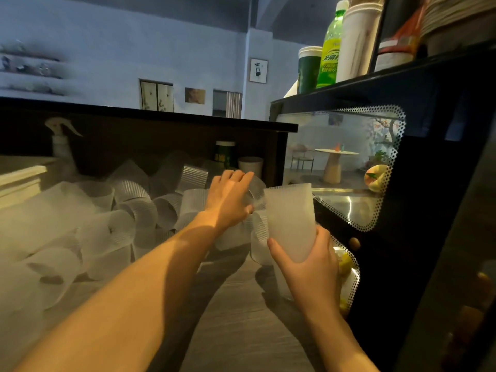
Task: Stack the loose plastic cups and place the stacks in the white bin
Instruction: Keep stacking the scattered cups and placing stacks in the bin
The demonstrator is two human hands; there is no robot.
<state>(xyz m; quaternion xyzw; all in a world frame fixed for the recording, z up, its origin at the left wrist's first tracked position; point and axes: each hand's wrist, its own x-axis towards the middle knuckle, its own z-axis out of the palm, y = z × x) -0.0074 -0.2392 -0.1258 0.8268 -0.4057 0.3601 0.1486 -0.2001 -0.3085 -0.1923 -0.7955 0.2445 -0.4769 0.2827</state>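
Note:
Several loose translucent ribbed plastic cups (139,208) lie tumbled on the wooden counter (236,331), from the left edge to the middle. My right hand (311,267) grips a frosted cup or short stack of cups (291,221) upright, mouth up, at centre right. My left hand (229,196) reaches forward over the pile, fingers curled on a ribbed cup (256,193) just left of the held stack. The grip is blurred. No white bin shows clearly.
A black glass display case (375,170) stands close on the right, with bottles and paper cups (359,38) on top. A spray bottle (60,143) stands at the back left beside a pale box edge (21,178). A dark back wall (161,140) borders the counter.

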